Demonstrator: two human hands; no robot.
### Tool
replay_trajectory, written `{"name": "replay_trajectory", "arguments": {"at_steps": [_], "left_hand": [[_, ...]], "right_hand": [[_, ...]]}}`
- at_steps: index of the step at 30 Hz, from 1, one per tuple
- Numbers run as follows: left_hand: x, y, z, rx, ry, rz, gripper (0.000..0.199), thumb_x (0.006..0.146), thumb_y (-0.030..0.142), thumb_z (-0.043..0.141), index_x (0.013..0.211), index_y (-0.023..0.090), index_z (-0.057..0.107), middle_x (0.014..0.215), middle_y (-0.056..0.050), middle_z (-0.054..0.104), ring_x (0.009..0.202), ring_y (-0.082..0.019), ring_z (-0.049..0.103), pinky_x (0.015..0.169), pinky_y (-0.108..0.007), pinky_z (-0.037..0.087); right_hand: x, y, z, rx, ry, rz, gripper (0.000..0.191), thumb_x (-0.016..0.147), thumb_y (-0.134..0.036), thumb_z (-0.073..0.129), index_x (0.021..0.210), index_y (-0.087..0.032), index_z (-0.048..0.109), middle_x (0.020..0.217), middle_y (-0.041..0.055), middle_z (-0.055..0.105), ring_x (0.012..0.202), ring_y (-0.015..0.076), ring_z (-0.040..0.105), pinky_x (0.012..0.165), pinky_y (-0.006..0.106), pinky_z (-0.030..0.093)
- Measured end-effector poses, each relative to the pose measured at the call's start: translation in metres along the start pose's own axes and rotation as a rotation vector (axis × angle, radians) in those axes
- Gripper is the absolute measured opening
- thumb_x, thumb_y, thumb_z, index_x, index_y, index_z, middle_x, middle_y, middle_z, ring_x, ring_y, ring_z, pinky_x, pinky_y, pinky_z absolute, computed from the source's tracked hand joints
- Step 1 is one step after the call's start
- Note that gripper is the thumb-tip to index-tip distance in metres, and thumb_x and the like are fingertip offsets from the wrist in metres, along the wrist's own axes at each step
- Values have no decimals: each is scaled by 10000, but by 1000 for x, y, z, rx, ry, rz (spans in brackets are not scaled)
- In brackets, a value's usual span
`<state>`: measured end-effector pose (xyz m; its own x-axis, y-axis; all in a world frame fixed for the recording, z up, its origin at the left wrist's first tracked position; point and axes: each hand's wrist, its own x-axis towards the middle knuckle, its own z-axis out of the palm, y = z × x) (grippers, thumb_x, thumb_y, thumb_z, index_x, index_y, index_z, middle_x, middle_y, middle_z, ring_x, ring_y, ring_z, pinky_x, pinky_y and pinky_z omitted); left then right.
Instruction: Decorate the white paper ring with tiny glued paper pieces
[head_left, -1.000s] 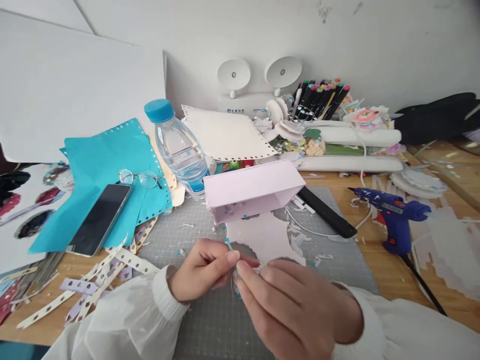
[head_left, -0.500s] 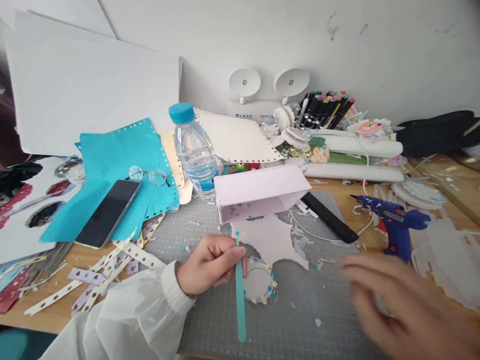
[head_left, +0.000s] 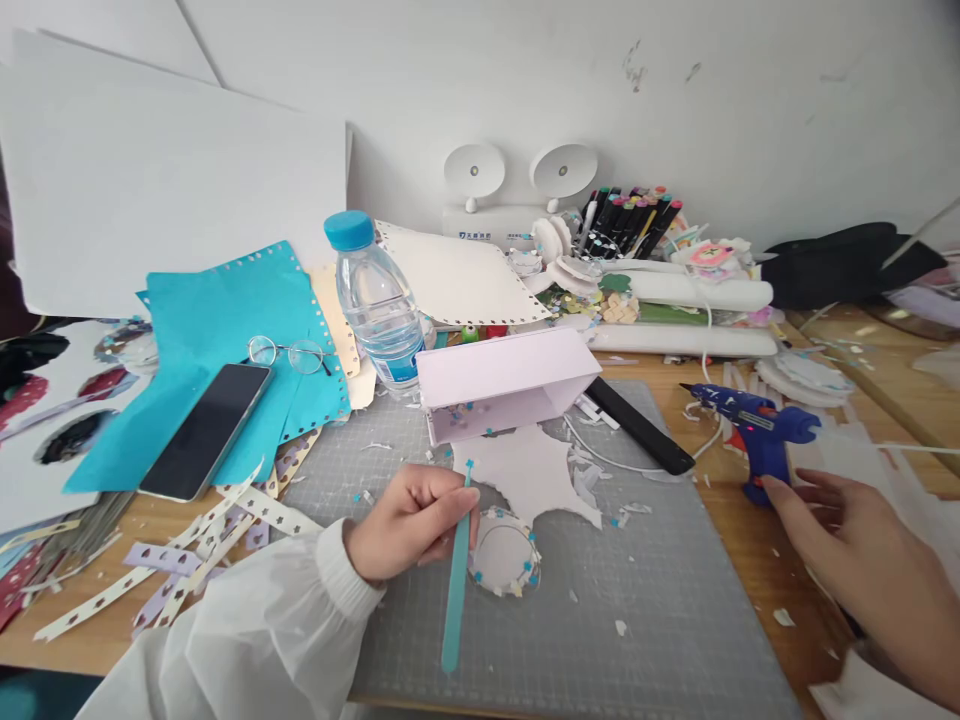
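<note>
left hand (head_left: 411, 522) pinching teal paper strip (head_left: 455, 590), grip pressed together on its upper end; strip hanging down over grey cutting mat (head_left: 660, 620), just beside small paper ring (head_left: 504, 552). right hand (head_left: 862, 560) fingers spread, tips at base of blue glue gun (head_left: 757, 430) on wooden worktop (head_left: 720, 480). mid-distance: pale pink box (head_left: 502, 380) on its side, water bottle (head_left: 375, 305), phone (head_left: 206, 430) and glasses (head_left: 289, 352) on teal sheets. far: markers (head_left: 630, 212) and white boards against white wall (head_left: 480, 70).
</note>
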<state>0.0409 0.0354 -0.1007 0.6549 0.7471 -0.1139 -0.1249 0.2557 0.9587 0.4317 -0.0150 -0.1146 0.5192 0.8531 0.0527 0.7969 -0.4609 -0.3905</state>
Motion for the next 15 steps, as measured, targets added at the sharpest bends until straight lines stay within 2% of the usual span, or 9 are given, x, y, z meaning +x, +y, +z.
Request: {"name": "replay_trajectory", "arguments": {"at_steps": [2, 5, 10, 15], "left_hand": [[0, 0, 0, 2, 5, 2, 491, 896, 474, 522, 573, 108, 575, 323, 64, 358, 262, -30, 242, 302, -158, 177], [0, 0, 0, 4, 4, 10, 494, 896, 473, 524, 568, 108, 574, 321, 64, 356, 261, -29, 242, 302, -157, 181], [0, 2, 1, 1, -14, 11, 485, 902, 462, 521, 573, 110, 574, 323, 65, 355, 255, -26, 242, 294, -153, 179], [0, 2, 1, -16, -32, -3, 482, 904, 452, 522, 569, 110, 570, 329, 60, 362, 258, -24, 242, 286, -148, 169]], "right_hand": [[5, -15, 1, -49, -2, -88, 264, 797, -476, 544, 776, -215, 581, 725, 134, 663, 665, 326, 660, 541, 394, 444], [14, -23, 5, -96, 10, -164, 276, 801, -492, 536, 706, -233, 514, 620, 99, 600, 574, 298, 625, 490, 364, 416], [25, -28, 1, -33, 44, -99, 276, 762, -432, 595, 619, -281, 412, 476, 25, 485, 386, 210, 502, 429, 332, 380], [21, -37, -14, 48, 234, -54, 166, 701, -325, 654, 659, -270, 503, 531, 41, 540, 449, 196, 530, 449, 339, 368]]}}
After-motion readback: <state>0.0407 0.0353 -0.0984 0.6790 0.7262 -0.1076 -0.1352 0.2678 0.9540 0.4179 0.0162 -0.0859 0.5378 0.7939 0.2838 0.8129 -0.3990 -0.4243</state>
